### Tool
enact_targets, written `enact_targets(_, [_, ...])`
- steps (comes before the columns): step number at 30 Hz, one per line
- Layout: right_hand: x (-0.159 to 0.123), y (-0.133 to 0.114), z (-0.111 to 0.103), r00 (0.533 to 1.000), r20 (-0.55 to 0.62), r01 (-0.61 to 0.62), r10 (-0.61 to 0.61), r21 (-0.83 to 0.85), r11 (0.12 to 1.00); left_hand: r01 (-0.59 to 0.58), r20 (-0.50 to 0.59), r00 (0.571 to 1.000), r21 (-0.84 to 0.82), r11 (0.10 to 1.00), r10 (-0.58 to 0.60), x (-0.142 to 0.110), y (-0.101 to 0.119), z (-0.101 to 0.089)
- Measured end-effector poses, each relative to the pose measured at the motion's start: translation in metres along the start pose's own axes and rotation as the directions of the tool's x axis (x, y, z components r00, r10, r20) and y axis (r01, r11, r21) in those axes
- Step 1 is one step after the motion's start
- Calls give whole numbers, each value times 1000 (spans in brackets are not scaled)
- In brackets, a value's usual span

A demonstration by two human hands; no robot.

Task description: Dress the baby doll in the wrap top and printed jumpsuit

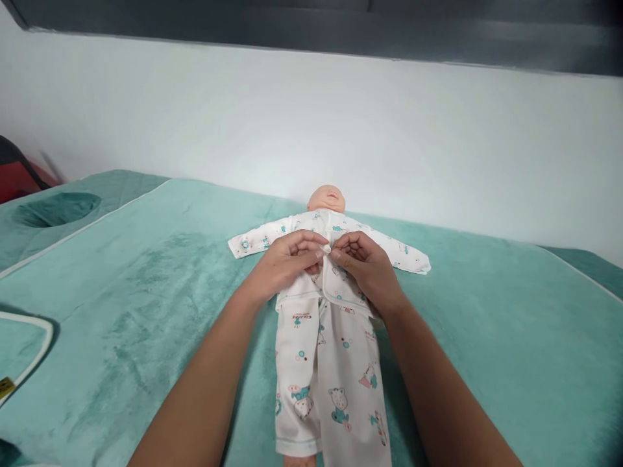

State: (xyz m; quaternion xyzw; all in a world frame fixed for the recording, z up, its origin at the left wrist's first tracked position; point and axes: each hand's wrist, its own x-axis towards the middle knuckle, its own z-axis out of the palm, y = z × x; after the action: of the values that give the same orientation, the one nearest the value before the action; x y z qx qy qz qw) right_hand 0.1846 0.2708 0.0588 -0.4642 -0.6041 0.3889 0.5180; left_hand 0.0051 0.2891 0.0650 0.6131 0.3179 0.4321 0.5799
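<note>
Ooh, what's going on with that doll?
A person's left hand and right hand meet fingertip to fingertip, pinching the front of a white, printed, long-sleeved cloth shirt. It's on a bald, plastic-looking doll, lying face up on a teal plush cover. The sleeves stretch out sideways, and white cloth trousers with cartoon animals cover its legs.

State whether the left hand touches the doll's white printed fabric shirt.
Touching: in the head view, the left hand pinches the white printed fabric shirt at its bunched front edge.
</note>
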Motion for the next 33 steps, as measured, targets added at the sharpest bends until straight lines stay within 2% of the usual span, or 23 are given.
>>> enact_targets(3, [-5,-4,-2,1000,-13,1,-2,-43,999,-14,-75,997,88,996,21,-1,2,-5])
enact_targets(5, [-15,-7,-4,998,25,61,-58,-199,978,1,-76,997,183,983,13,-5,2,-7])
enact_targets(8, [-45,-5,-6,970,138,240,-198,-467,851,-13,-98,994,373,928,53,-23,-6,-3])
enact_targets(10, [-70,1,-10,950,167,313,-265,-543,779,-45,-122,985,490,871,119,-41,-15,1])
enact_targets(11, [-82,5,-12,949,148,313,-279,-553,772,-66,-127,980,529,846,156,-51,-20,3])
enact_targets(13, [-100,14,-18,964,55,246,-261,-556,794,-110,-138,964,570,814,227,-71,-31,4])
enact_targets(16, [-111,26,-25,965,-112,137,-239,-562,816,-138,-160,940,624,769,300,-90,-45,2])
enact_targets(18, [-109,31,-27,964,-152,97,-218,-565,820,-114,-175,934,681,723,313,-94,-51,0])
enact_targets(21, [-104,33,-28,979,-145,40,-145,-558,829,-63,-204,927,742,668,314,-94,-55,-1])
enact_targets(23, [-104,33,-29,975,-183,9,-125,-531,848,-49,-234,913,750,660,333,-94,-54,0])
enact_targets(26, [-108,30,-31,945,-314,-67,-88,-453,889,-39,-314,868,730,683,385,-99,-49,3])
enact_targets(28, [-112,27,-30,932,-361,-129,-38,-426,895,-23,-342,860,714,699,378,-103,-46,5])
enact_targets(30, [-116,24,-31,944,-330,-146,-10,-447,883,-10,-308,896,707,707,321,-105,-45,3])
enact_targets(33, [-117,23,-43,993,-113,-69,14,-501,863,2,-217,954,696,718,208,-101,-45,-13])
